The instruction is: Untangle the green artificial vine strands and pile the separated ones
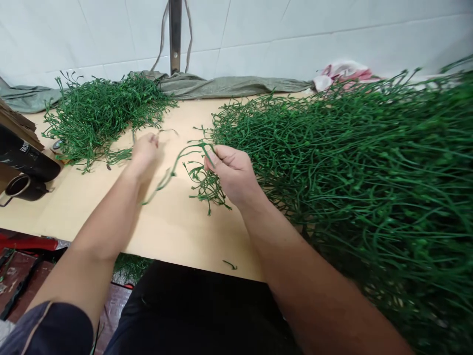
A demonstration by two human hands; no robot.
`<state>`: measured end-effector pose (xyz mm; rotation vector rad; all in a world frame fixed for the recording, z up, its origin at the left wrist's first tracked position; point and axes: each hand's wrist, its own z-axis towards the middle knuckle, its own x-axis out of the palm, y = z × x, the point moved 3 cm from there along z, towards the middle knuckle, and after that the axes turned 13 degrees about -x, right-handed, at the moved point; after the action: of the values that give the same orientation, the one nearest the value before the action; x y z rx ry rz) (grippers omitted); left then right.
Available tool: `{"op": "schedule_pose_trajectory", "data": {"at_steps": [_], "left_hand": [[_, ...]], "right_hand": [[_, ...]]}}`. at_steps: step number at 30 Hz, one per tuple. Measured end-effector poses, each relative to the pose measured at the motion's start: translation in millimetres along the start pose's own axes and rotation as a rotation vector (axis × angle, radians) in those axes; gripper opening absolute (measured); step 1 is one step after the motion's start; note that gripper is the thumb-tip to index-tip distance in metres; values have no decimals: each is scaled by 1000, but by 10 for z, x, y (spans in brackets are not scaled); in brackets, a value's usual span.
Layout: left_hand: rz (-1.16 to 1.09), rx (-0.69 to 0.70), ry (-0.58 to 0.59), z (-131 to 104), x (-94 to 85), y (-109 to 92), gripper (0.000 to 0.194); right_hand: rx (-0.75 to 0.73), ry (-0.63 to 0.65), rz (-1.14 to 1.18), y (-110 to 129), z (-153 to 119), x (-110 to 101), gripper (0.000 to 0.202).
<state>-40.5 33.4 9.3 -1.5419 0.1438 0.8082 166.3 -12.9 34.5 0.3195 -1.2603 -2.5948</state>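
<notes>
Here's the green strand (173,173), right at the centre of the frame, arching out to the left and dipping toward lower left, and the right hand (234,172) has it, thumb pressed to the fingers in a tight pinch at its upper end. Over to the left hand (145,154), left of centre: the fingers are curled in close, a thin strip (169,130) trailing by the tips, but it's blurred, and I can't tell whether they grip it. Just below the right fingers, a small tangle of sprigs (209,185) on the pale tabletop (173,231). Filling the right of the frame, a huge heap of green stems (354,158), close beside that right hand; at upper left a smaller pile (107,106), near the left hand. One loose snippet (229,265) at bottom centre. Far left, a black cylinder (27,153) leans beside a dark mug (27,188), and along the top a grey-green cloth (236,86) bunches against the white wall (277,24).
</notes>
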Motion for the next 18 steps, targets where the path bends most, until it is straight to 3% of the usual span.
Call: {"op": "schedule_pose_trajectory", "data": {"at_steps": [2,3,7,10,12,18], "left_hand": [[6,-95,-23,39,-116,37,32],[4,-58,16,17,-111,-14,30],[22,92,78,-211,144,-344,17],[15,213,104,-361,329,-515,30],[-31,234,140,-432,355,-562,33],[-200,108,602,-708,315,-668,39]], "right_hand": [[23,-50,6,-29,12,-9,37],[47,-75,4,-62,20,-20,35],[110,-173,-8,-180,40,-98,33],[106,-175,-4,-198,40,-122,38],[104,-158,-11,-197,39,-117,39],[50,-167,-65,-200,49,-126,37]]}}
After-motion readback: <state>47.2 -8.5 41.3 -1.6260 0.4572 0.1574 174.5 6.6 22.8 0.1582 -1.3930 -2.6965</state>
